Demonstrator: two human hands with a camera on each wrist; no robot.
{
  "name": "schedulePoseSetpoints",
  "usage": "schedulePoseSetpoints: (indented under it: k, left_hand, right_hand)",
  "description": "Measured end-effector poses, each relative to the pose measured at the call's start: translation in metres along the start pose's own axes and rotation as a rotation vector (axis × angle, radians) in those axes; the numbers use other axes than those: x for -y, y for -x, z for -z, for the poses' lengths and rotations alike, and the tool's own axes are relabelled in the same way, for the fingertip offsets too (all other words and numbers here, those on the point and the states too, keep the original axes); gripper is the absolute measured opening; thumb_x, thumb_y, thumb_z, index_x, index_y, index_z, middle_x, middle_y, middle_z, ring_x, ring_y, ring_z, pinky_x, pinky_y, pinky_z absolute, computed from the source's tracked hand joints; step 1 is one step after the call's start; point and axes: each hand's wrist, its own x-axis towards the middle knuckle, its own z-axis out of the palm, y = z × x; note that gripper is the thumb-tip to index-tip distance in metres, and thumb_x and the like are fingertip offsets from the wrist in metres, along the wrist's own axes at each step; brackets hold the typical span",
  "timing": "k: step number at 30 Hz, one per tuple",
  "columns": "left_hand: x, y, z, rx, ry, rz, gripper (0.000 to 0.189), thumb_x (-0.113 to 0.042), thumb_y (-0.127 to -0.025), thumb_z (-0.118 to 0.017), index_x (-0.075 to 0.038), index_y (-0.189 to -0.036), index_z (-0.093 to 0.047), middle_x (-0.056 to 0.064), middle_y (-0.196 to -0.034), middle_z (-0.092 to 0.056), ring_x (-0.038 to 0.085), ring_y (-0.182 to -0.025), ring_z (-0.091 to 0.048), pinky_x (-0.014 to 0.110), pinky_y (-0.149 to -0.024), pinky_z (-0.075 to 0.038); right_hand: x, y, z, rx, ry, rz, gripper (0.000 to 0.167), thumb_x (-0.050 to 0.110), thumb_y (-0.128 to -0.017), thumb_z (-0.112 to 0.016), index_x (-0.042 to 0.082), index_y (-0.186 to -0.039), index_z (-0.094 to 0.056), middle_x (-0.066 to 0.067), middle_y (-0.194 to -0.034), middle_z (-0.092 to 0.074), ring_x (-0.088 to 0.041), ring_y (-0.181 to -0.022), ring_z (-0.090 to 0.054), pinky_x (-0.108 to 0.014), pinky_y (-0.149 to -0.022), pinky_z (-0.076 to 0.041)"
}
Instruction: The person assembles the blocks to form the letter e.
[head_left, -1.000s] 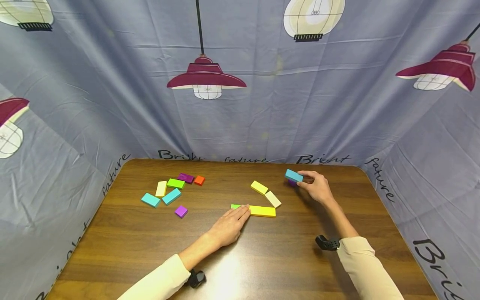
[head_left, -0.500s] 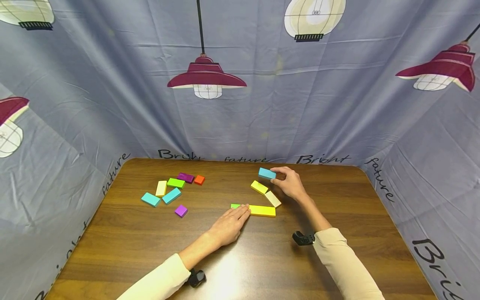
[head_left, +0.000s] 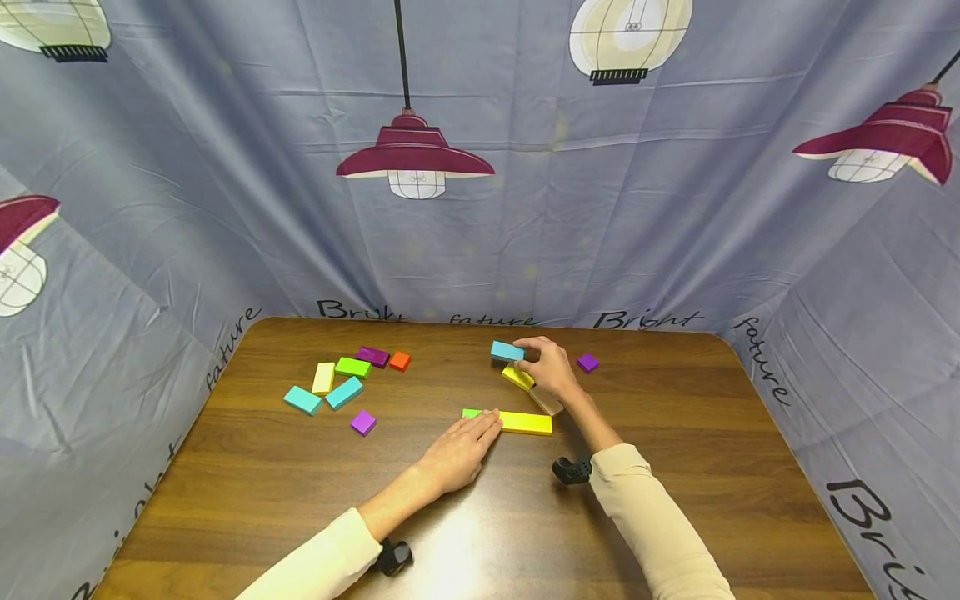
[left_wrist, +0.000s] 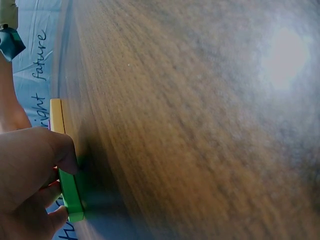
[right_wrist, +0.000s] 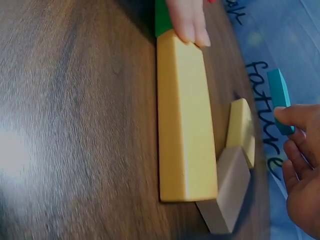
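Note:
My right hand (head_left: 551,367) pinches a blue block (head_left: 507,351) by its right end, just behind a short yellow block (head_left: 517,377). In the right wrist view the blue block (right_wrist: 280,102) is off the table between thumb and fingers. A cream block (right_wrist: 227,190) touches the short yellow one and is partly covered by the right arm in the head view. My left hand (head_left: 457,454) lies over a green block (head_left: 470,412), its thumb on the near side and fingers across it. The green block meets a long yellow block (head_left: 527,423) end to end.
At the table's left lie several loose blocks, among them a blue one (head_left: 302,400), a green one (head_left: 352,367) and an orange one (head_left: 400,361). A purple block (head_left: 363,422) sits nearer. Another purple block (head_left: 587,362) is right of the right hand. A curtain (head_left: 480,250) borders the wooden table.
The right hand has carried the blue block leftward from above the right purple block to behind the short yellow block. The left hand has stayed in place.

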Motion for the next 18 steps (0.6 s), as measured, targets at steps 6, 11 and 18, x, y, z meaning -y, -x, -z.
schedulePoseSetpoints:
  k: [6, 11, 18]
  left_hand:
    - [0.000, 0.000, -0.001, -0.004, 0.002, 0.001, 0.058, -0.007, -0.090, -0.065, -0.001, -0.145, -0.048, 0.014, -0.152, -0.043, 0.026, -0.138, -0.043, 0.041, -0.112, -0.035]
    - [0.000, 0.001, -0.001, 0.001, 0.003, 0.004, 0.059, -0.008, -0.090, -0.065, -0.001, -0.146, -0.048, 0.014, -0.153, -0.042, 0.026, -0.139, -0.042, 0.041, -0.112, -0.035]
    - [0.000, 0.000, -0.001, -0.002, 0.002, 0.002, 0.059, -0.008, -0.090, -0.065, -0.001, -0.146, -0.048, 0.014, -0.153, -0.043, 0.026, -0.138, -0.042, 0.041, -0.113, -0.034]
  right_hand:
    - [0.003, -0.003, -0.012, 0.032, -0.009, -0.013, 0.039, 0.005, -0.089, -0.074, 0.005, -0.127, -0.068, -0.016, -0.132, -0.059, -0.034, -0.117, -0.057, -0.047, -0.098, -0.048]
    - [0.004, -0.004, -0.021, 0.047, 0.005, -0.005, 0.038, 0.004, -0.089, -0.073, 0.005, -0.127, -0.068, -0.016, -0.133, -0.058, -0.036, -0.122, -0.055, -0.049, -0.102, -0.045]
    - [0.004, -0.006, -0.030, 0.045, 0.018, -0.022, 0.037, 0.004, -0.089, -0.074, 0.006, -0.125, -0.069, -0.015, -0.131, -0.059, -0.033, -0.118, -0.058, -0.045, -0.100, -0.047]
